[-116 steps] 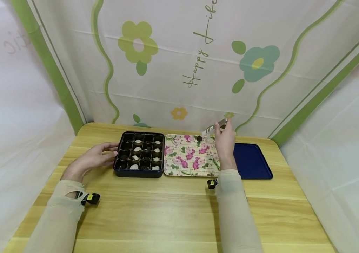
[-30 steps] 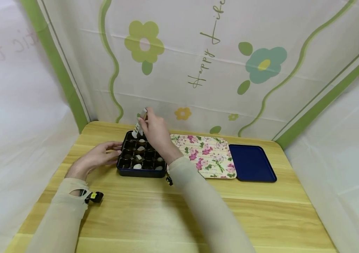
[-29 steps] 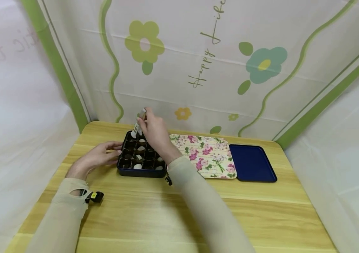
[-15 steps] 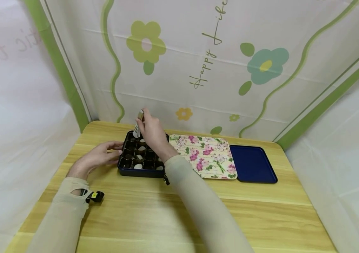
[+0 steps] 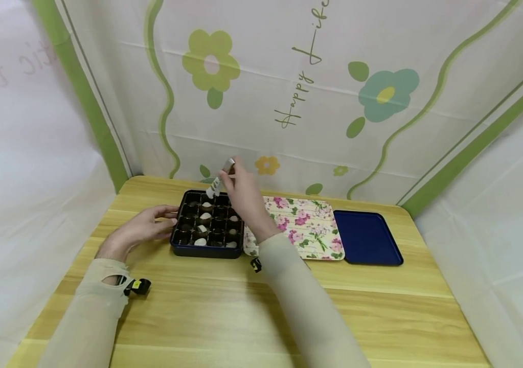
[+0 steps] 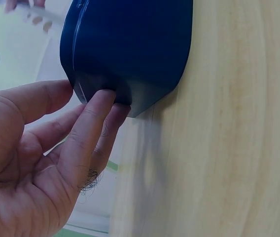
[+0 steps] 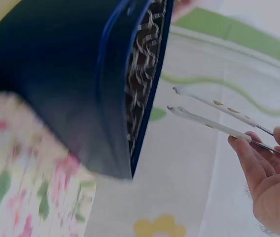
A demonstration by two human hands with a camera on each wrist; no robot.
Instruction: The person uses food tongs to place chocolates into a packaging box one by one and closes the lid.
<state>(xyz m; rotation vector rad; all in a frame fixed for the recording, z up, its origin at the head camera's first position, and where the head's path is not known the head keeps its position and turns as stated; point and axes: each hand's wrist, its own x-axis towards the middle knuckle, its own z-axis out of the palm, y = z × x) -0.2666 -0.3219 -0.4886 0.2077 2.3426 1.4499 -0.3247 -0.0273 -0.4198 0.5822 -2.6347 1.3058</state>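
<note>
A dark blue tin (image 5: 207,252) with a gridded insert stands at the back left of the table, with white and dark chocolates in several compartments. My right hand (image 5: 246,197) holds a pair of tongs (image 5: 219,183) over the tin's back row. In the right wrist view the white tips of the tongs (image 7: 214,123) are apart, with nothing between them. My left hand (image 5: 143,226) rests its fingers against the tin's left side. In the left wrist view those fingers (image 6: 88,131) are nearly straight, touching the blue wall (image 6: 125,44).
Right of the tin lies a flat floral-patterned panel (image 5: 304,227), partly covered by my right forearm. Beyond it is a flat dark blue lid or tray (image 5: 368,237). A printed curtain (image 5: 261,102) hangs behind the wooden table (image 5: 197,306).
Earlier the tongs carried a dark chocolate above the floral panel. They then dipped into the tin's back-left area. Now they have risen and shifted right, without it. My left hand stays put.
</note>
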